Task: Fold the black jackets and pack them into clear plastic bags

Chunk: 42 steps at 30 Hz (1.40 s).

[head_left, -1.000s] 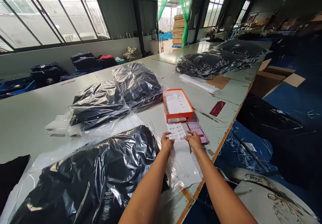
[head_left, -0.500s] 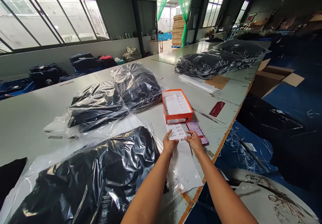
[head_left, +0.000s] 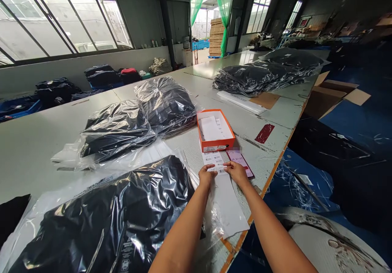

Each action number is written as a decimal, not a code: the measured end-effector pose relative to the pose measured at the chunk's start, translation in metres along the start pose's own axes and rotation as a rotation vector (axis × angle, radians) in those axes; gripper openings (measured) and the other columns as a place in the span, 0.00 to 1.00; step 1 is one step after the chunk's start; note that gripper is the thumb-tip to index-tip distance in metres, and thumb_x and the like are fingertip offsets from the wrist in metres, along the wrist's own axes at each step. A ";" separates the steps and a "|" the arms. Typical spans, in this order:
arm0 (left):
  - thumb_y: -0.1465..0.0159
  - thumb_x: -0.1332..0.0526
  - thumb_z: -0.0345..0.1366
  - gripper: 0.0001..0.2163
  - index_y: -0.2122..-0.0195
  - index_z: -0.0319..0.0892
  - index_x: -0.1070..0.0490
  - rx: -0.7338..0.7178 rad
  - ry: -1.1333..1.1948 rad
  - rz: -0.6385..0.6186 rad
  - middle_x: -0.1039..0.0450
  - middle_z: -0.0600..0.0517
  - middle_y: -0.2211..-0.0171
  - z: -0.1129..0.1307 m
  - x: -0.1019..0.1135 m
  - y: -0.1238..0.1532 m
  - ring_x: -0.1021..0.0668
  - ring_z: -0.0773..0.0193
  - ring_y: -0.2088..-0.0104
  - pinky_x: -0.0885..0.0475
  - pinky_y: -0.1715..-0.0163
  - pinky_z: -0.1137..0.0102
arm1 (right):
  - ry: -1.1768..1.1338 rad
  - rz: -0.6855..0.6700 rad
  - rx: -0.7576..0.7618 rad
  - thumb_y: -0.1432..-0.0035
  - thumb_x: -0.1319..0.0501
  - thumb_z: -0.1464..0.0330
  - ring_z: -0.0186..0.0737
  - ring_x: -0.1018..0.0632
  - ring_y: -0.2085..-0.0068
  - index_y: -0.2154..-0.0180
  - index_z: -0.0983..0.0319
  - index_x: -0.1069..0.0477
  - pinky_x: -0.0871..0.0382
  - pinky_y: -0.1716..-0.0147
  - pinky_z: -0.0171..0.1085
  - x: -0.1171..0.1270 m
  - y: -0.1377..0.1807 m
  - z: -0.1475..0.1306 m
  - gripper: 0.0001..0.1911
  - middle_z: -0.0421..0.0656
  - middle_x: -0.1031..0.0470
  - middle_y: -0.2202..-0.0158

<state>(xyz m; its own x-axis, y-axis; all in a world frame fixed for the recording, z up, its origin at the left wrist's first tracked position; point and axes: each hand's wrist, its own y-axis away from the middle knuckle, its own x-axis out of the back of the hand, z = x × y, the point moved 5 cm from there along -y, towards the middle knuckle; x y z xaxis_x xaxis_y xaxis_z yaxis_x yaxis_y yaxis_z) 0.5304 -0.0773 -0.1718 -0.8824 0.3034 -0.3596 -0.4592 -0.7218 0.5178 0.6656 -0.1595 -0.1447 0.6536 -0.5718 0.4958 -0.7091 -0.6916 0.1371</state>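
Note:
My left hand [head_left: 207, 176] and my right hand [head_left: 237, 173] are at the near side of an orange box, fingers closed on the two edges of a white strip of barcode labels [head_left: 217, 158]. The printed labels run up to the front of the orange box [head_left: 219, 147], which has more label sheets inside. Below my fingers, the strip's blank white part [head_left: 229, 209] lies down to the table's edge. Beside my right hand lies a phone [head_left: 248, 171] with a timer on its screen. A dark garment in a clear plastic bag [head_left: 122, 207] is left of my left arm.
More bagged dark garments [head_left: 167, 105] lie behind on the long table [head_left: 245, 130], with another pile [head_left: 263, 74] farther right. A dark red tag [head_left: 264, 133] lies near the right edge. An open cardboard box [head_left: 329, 97] stands beyond that edge.
Both hands still grip the label strip and have shifted only slightly, the fingers a little lower on it. The blank end reaches slightly farther toward me. The phone's timer has advanced.

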 end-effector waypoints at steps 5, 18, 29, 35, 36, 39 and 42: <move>0.61 0.31 0.24 0.15 0.71 0.38 0.29 0.001 0.010 -0.025 0.25 0.53 0.78 0.002 0.000 0.002 0.24 0.66 0.78 0.27 0.72 0.69 | -0.057 0.061 0.039 0.58 0.40 0.66 0.39 0.25 0.70 0.72 0.59 0.28 0.35 0.69 0.35 -0.002 0.007 -0.006 0.08 0.39 0.24 0.74; 0.59 0.38 0.15 0.23 0.61 0.40 0.32 -0.344 -0.567 0.154 0.37 0.46 0.53 0.021 0.009 0.035 0.26 0.62 0.55 0.33 0.52 0.69 | 0.321 0.259 0.238 0.52 0.43 0.69 0.42 0.28 0.59 0.72 0.58 0.30 0.38 0.57 0.39 -0.002 0.048 -0.008 0.03 0.43 0.26 0.64; 0.56 0.41 0.16 0.19 0.65 0.43 0.30 -0.504 -0.536 0.088 0.33 0.50 0.57 0.029 0.017 0.069 0.30 0.61 0.51 0.35 0.51 0.68 | 0.308 0.356 0.271 0.51 0.43 0.68 0.43 0.30 0.58 0.71 0.58 0.31 0.40 0.55 0.42 0.007 0.082 -0.021 0.04 0.44 0.27 0.63; 0.53 0.39 0.19 0.16 0.65 0.43 0.28 -0.457 -0.499 0.046 0.28 0.51 0.62 0.042 0.029 0.084 0.27 0.64 0.62 0.32 0.61 0.70 | 0.104 0.295 0.155 0.54 0.44 0.64 0.42 0.29 0.64 0.71 0.58 0.32 0.37 0.60 0.40 0.009 0.095 -0.041 0.07 0.42 0.26 0.68; 0.53 0.38 0.20 0.15 0.65 0.43 0.28 -0.455 -0.495 0.046 0.28 0.51 0.63 0.046 0.033 0.087 0.27 0.65 0.63 0.33 0.61 0.71 | 0.051 0.260 0.129 0.55 0.44 0.65 0.41 0.29 0.65 0.71 0.59 0.32 0.37 0.61 0.40 0.005 0.096 -0.045 0.07 0.42 0.26 0.69; 0.51 0.37 0.24 0.11 0.66 0.41 0.27 -0.481 -0.493 0.069 0.27 0.50 0.65 0.060 0.051 0.098 0.27 0.66 0.67 0.33 0.63 0.71 | -0.105 0.151 0.087 0.59 0.45 0.66 0.40 0.28 0.68 0.71 0.59 0.33 0.35 0.64 0.37 -0.014 0.099 -0.061 0.08 0.41 0.26 0.70; 0.50 0.36 0.28 0.06 0.69 0.40 0.26 -0.517 -0.511 0.128 0.28 0.51 0.68 0.076 0.078 0.109 0.28 0.67 0.70 0.33 0.65 0.72 | -0.182 0.040 0.097 0.60 0.44 0.67 0.40 0.27 0.67 0.72 0.59 0.33 0.35 0.64 0.36 -0.042 0.105 -0.084 0.08 0.41 0.25 0.70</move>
<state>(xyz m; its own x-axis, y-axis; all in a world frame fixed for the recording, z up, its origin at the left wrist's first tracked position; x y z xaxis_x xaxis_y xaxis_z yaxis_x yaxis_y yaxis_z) 0.4037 -0.0850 -0.0843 -0.9213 0.3584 0.1512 -0.3543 -0.9336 0.0537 0.5418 -0.1708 -0.0790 0.6684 -0.6640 0.3351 -0.7125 -0.7009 0.0325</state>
